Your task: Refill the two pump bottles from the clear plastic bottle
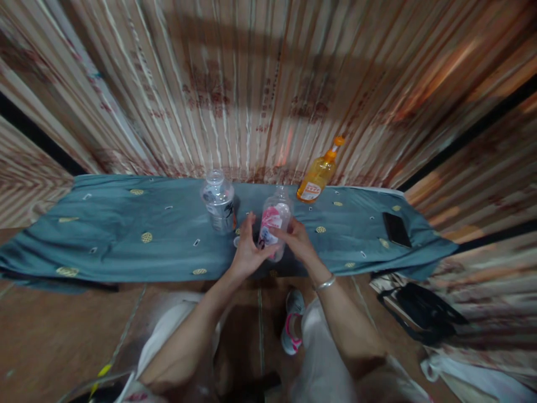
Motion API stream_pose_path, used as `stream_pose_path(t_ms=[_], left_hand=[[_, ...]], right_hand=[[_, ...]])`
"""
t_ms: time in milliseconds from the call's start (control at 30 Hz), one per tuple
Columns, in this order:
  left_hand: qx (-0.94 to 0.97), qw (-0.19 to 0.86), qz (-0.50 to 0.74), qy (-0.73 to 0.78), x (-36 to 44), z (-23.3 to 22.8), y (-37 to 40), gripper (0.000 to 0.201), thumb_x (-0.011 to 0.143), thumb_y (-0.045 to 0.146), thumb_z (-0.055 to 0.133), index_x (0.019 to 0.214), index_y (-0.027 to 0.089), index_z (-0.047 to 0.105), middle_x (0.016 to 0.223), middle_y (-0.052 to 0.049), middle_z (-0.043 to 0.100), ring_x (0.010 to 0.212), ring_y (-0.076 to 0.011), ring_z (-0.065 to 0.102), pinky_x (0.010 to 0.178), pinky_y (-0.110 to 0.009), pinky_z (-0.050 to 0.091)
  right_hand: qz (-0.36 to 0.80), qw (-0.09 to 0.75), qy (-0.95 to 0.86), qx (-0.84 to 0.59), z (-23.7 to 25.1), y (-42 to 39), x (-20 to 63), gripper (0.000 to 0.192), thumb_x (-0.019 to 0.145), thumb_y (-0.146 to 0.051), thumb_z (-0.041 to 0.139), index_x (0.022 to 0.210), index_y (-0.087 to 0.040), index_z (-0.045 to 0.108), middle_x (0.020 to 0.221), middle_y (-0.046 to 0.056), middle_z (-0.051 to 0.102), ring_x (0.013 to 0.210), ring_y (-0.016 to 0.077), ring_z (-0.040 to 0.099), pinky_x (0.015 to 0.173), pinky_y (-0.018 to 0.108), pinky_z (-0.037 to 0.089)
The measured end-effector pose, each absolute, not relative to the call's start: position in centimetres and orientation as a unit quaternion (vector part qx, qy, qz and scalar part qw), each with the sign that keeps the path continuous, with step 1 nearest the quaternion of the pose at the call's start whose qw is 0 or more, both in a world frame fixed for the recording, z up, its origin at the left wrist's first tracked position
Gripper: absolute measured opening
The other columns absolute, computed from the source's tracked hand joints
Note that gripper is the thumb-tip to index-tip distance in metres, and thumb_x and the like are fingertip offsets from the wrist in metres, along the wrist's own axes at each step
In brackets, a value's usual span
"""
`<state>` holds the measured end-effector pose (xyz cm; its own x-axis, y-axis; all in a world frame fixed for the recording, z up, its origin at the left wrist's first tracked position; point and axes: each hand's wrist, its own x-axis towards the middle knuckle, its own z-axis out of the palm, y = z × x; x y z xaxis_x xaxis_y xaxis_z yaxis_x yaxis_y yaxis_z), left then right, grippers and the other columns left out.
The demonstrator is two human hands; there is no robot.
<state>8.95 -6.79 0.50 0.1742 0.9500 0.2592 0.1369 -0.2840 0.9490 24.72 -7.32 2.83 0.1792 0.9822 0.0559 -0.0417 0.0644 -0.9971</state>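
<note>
A clear plastic bottle with a pink and white label (273, 219) stands on the teal cloth-covered table (126, 240), held between both hands. My left hand (247, 252) wraps its left side and my right hand (297, 238), with a silver bangle on the wrist, grips its right side. Just to the left stands a second clear bottle with a grey label (218, 201), untouched. A small white cap-like object (236, 241) lies by my left hand.
An orange drink bottle (318, 174) stands at the back right of the table before a striped curtain. A black phone (396, 229) lies near the table's right end. A black bag (422, 316) sits on the floor at right. My shoe (292, 323) shows below.
</note>
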Motion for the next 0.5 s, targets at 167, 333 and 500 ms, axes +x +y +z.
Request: stream_pose_path(t_ms=[167,333,500], left_hand=[[0.599,0.385,0.552,0.434,7.7,1.4,-6.9,0.073,0.072,0.039,0.083,0.136,0.026,0.052,0.137,-0.012,0.059,0.13,-0.0279,0.057,0.112,-0.047,0.043],[0.532,0.357,0.593,0.487,3.4,1.3,-5.4,0.055,0.067,0.042,0.083,0.114,0.022,0.06,0.112,-0.009,0.065,0.11,-0.0235,0.064,0.105,-0.043,0.049],[0.45,0.334,0.61,0.561,0.0,-0.8,-2.2,0.081,0.063,0.04,0.084,0.132,0.023,0.045,0.141,-0.017,0.052,0.135,-0.0325,0.051,0.114,-0.051,0.04]], right_hand=[[0.387,0.64,-0.405,-0.525,3.2,-6.6,27.0,0.046,0.06,-0.052,0.086,0.09,-0.021,0.071,0.085,0.002,0.079,0.079,0.0217,0.071,0.074,0.034,0.058],[0.317,0.655,-0.385,-0.568,3.1,-5.6,29.0,0.052,0.06,-0.054,0.084,0.096,-0.019,0.069,0.091,0.004,0.079,0.083,0.0238,0.071,0.078,0.036,0.057],[0.236,0.641,-0.374,-0.627,2.0,-4.8,30.7,0.055,0.06,-0.057,0.081,0.097,-0.019,0.067,0.095,0.008,0.078,0.086,0.0267,0.071,0.077,0.038,0.057]])
